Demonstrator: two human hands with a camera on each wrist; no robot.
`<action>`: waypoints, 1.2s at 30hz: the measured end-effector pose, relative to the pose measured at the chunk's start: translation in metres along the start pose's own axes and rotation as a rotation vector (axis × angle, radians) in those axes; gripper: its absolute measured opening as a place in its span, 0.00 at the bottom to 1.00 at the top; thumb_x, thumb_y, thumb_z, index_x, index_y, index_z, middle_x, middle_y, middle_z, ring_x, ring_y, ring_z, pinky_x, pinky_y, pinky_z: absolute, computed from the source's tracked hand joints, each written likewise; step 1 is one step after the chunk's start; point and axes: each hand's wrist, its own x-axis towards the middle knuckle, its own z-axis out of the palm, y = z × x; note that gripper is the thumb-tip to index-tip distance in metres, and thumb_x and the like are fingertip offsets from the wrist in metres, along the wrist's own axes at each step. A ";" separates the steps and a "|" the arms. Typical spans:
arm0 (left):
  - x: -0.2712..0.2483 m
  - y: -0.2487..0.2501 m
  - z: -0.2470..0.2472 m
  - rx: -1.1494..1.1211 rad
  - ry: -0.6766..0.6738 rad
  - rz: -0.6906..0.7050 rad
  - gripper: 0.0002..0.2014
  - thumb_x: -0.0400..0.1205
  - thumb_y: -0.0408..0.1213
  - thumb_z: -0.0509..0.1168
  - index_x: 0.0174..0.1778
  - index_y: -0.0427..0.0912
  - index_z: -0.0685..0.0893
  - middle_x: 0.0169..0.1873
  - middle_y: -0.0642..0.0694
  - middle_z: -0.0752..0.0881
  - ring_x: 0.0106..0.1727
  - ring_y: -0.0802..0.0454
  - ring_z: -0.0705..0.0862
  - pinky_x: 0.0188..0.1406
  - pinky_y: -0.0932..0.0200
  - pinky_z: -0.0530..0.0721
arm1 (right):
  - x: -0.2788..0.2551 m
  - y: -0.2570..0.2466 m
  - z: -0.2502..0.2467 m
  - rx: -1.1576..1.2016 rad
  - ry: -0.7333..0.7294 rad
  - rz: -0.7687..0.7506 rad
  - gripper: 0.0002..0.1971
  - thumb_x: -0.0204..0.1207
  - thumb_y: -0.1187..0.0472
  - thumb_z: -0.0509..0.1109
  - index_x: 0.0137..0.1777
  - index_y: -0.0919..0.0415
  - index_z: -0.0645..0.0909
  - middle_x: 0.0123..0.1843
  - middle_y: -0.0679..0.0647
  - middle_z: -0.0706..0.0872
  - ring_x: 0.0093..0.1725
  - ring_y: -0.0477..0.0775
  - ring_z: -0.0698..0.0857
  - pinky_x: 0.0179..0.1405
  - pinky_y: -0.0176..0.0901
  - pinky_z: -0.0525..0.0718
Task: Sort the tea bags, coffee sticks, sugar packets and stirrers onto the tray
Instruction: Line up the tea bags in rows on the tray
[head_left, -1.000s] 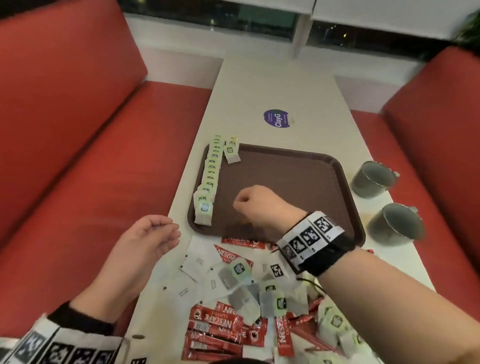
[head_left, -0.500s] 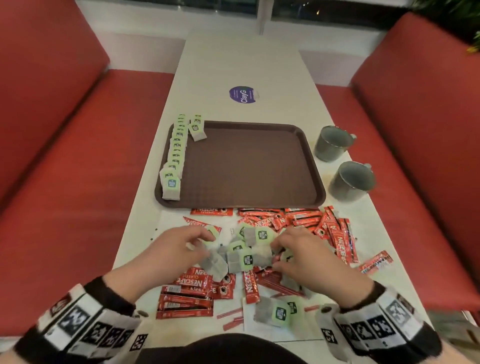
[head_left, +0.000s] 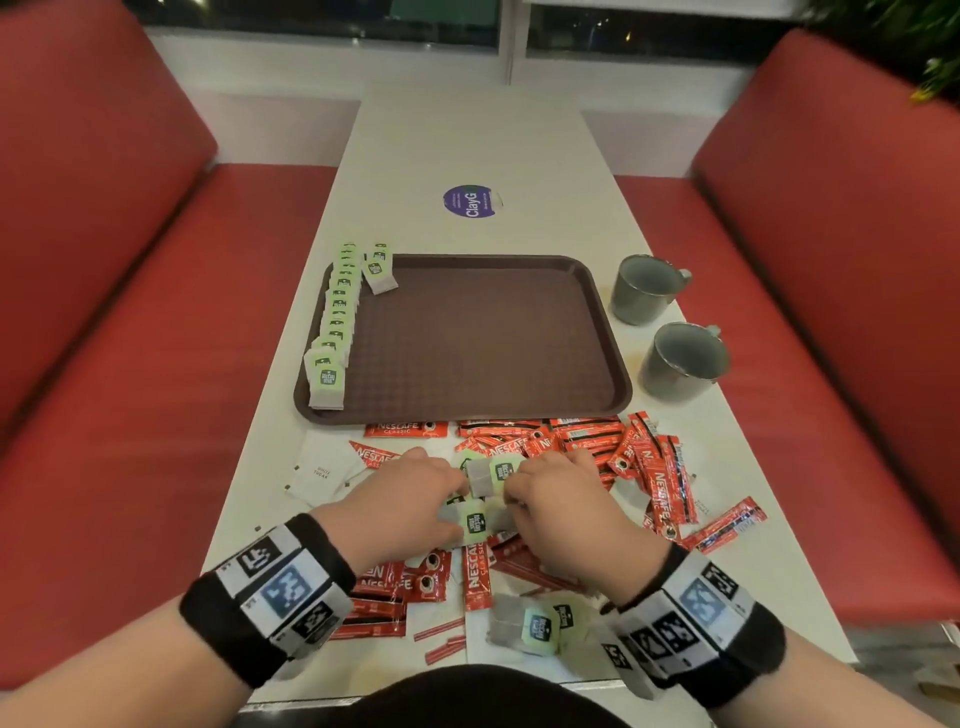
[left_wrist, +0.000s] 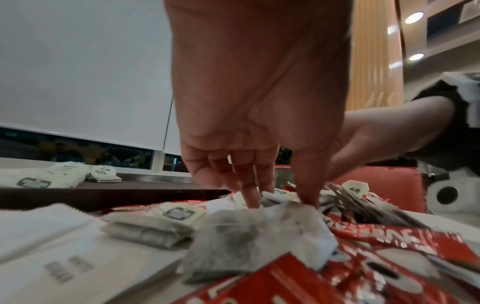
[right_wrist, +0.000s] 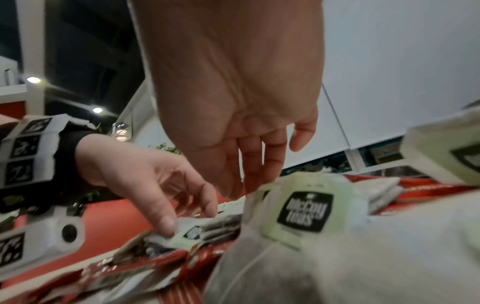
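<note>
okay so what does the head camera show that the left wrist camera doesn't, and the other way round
Only the head view shows the whole brown tray, the row of tea bags along its left edge, the two grey mugs to its right, and the backs of both hands.

Only the left wrist view shows the left hand from the palm side, its fingertips down on a grey tea bag.

Both show the loose pile of tea bags, red coffee sticks, white sugar packets, and the right hand reaching in.

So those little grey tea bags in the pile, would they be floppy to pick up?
Probably. The tea bag under the left hand looks like soft, creased, thin paper, so it would likely sag. It probably weighs little. Its green tag may dangle.
</note>
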 end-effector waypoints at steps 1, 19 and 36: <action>0.002 0.002 0.002 0.010 0.001 -0.012 0.20 0.77 0.50 0.66 0.66 0.55 0.77 0.57 0.54 0.82 0.59 0.53 0.73 0.58 0.52 0.79 | -0.001 0.005 -0.002 0.017 0.019 0.007 0.10 0.81 0.54 0.59 0.51 0.52 0.82 0.51 0.46 0.82 0.56 0.52 0.74 0.62 0.51 0.65; -0.024 -0.035 -0.019 -0.922 0.094 -0.250 0.09 0.83 0.27 0.53 0.46 0.48 0.72 0.30 0.46 0.72 0.34 0.48 0.72 0.33 0.55 0.75 | -0.001 0.010 -0.020 0.943 0.106 0.238 0.10 0.76 0.63 0.72 0.34 0.57 0.79 0.30 0.49 0.82 0.34 0.51 0.84 0.34 0.34 0.81; -0.029 -0.062 -0.049 -1.445 0.294 -0.192 0.08 0.81 0.33 0.67 0.38 0.34 0.87 0.32 0.44 0.87 0.35 0.53 0.84 0.34 0.60 0.83 | 0.064 -0.050 -0.040 1.591 -0.109 0.214 0.03 0.74 0.67 0.71 0.46 0.66 0.82 0.39 0.60 0.88 0.34 0.50 0.84 0.35 0.40 0.74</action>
